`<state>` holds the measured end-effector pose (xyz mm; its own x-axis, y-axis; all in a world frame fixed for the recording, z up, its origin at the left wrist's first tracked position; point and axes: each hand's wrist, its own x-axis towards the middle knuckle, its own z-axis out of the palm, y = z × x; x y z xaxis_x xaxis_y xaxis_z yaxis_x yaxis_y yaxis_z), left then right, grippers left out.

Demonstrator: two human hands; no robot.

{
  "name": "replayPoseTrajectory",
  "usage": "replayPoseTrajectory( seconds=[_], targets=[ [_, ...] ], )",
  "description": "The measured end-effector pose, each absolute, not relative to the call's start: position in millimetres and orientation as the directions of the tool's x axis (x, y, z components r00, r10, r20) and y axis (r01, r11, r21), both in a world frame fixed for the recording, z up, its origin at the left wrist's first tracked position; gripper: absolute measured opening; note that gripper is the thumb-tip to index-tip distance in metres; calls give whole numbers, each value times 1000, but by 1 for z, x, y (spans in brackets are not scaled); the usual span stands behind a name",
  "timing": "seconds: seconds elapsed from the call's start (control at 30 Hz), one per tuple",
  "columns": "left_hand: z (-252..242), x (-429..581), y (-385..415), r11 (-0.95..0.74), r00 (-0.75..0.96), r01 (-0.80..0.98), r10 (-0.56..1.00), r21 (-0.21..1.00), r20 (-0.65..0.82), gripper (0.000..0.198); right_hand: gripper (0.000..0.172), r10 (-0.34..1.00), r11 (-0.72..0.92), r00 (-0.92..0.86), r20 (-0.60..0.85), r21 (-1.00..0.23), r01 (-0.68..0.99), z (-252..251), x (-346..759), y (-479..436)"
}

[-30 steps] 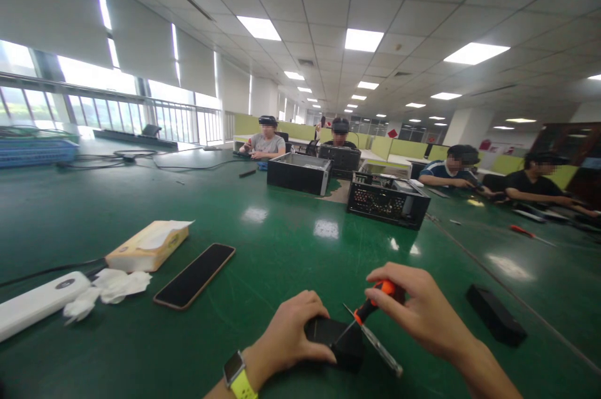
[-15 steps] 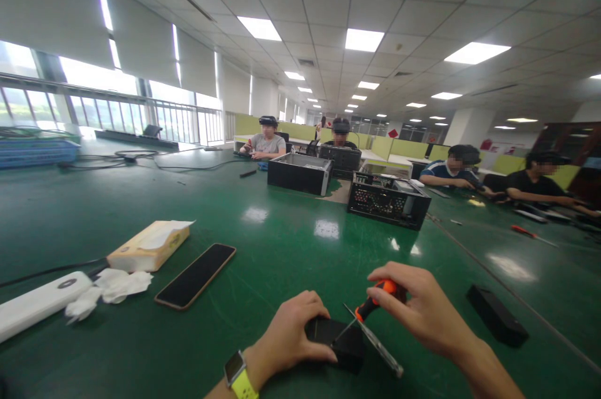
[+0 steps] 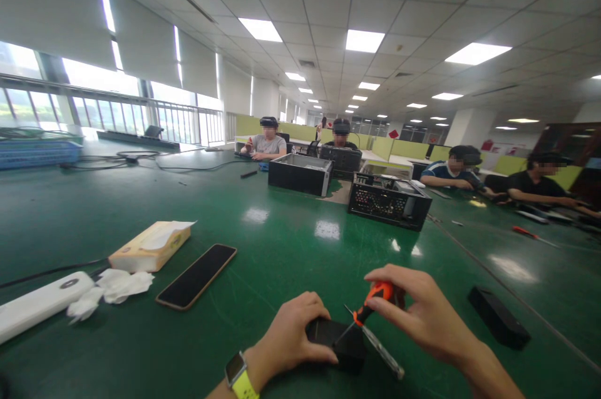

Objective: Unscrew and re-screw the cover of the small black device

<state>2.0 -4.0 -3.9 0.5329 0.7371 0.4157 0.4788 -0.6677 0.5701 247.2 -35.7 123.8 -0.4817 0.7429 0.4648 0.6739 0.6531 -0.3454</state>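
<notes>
A black rectangular block (image 3: 350,342) lies on the green table at the bottom middle. My left hand (image 3: 298,330) is closed around its left end, the thumb along the near side. In my right hand (image 3: 417,305) is an orange and black screwdriver (image 3: 364,311), gripped at the handle and tilted. Its thin shaft slants down to the top of the block near my left thumb. A second, slim screwdriver with a clear handle (image 3: 382,352) lies beside the block, under the held one. What sits at the shaft's tip is too small to tell.
A phone (image 3: 197,277), a tissue pack (image 3: 150,245), crumpled tissue (image 3: 124,286) and a white device (image 3: 44,305) lie on the left. Another black block (image 3: 498,316) rests at right. Computer cases (image 3: 300,175) stand ahead; several people sit beyond. An orange screwdriver (image 3: 526,233) lies far right.
My right hand and the handle have shifted very slightly left, and the orange handle end is turned a little. My left hand and the block stay in place.
</notes>
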Motion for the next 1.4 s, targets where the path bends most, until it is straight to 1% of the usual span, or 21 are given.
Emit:
replayPoseTrajectory(
  seconds=[0.07,0.17,0.23,0.27,0.33,0.43,0.5,0.53,0.63,0.7,0.9,1.07,1.23,1.3,1.4],
  targets=[
    [-6,2,-3,-667,533,480,737,569,415,57,23,704,689,-502,503,-312,654,122,246,-38],
    [-7,2,-2,-671,534,482,735,564,418,55,26,614,743,-548,567,-181,645,116,244,-42],
    [-7,2,-3,-672,534,488,735,557,418,53,26,577,756,-582,572,-105,646,114,242,-43],
    [-7,2,-3,-672,534,492,735,554,417,53,26,573,758,-594,565,-90,646,114,241,-44],
    [-6,3,-3,-670,534,499,737,550,414,52,25,582,769,-611,537,-119,628,117,239,-46],
    [-5,3,-4,-668,532,500,739,552,412,52,26,589,798,-627,510,-245,550,124,238,-49],
    [-4,3,-4,-665,531,501,742,554,410,52,28,589,803,-623,515,-284,524,125,239,-50],
    [-4,3,-4,-664,531,502,743,555,408,51,28,591,799,-615,522,-272,536,125,240,-50],
    [-3,3,-5,-660,533,503,745,558,401,50,25,596,771,-596,538,-175,613,121,242,-50],
    [-3,3,-5,-656,534,507,748,559,394,49,23,591,765,-595,544,-143,628,121,242,-51],
    [-1,3,-6,-649,527,518,755,557,390,48,31,555,813,-616,560,-206,545,126,240,-54],
    [-2,3,-6,-654,525,507,751,562,401,48,25,604,769,-600,524,-186,611,123,240,-51],
    [-2,3,-6,-649,522,511,755,563,397,48,34,603,792,-637,481,-264,550,128,240,-53],
    [-2,3,-6,-649,523,511,755,563,395,48,31,622,778,-630,464,-278,563,129,240,-54],
    [-2,3,-6,-648,524,512,756,564,393,48,27,664,740,-605,439,-267,618,128,241,-55]
  ],
)
